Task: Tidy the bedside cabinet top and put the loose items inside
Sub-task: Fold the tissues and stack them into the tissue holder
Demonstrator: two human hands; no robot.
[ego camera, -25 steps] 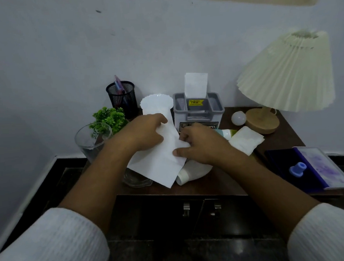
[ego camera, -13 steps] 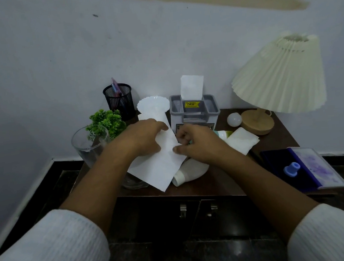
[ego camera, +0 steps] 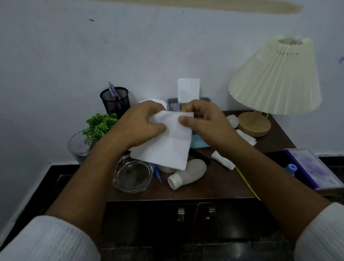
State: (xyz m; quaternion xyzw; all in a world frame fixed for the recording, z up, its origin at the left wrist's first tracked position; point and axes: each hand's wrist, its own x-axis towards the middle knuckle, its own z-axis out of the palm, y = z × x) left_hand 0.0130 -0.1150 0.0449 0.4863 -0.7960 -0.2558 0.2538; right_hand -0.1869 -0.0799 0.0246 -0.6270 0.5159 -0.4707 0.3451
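Tissue [ego camera: 168, 145], pinched at its top edge by my left hand [ego camera: 141, 125] and right hand [ego camera: 204, 122]; beneath them bottle [ego camera: 188, 173], glass dish [ego camera: 132, 176] and pen [ego camera: 158, 176] unstowed, cabinet doors [ego camera: 154, 225] closed: early, I judge.

Our left sleeve [ego camera: 42, 252], white knit with fine ribs, our right sleeve [ego camera: 334, 234] in the same ribbed white, wide cuffs, our arms bare from there to our left hand [ego camera: 143, 124] and right hand [ego camera: 205, 121]
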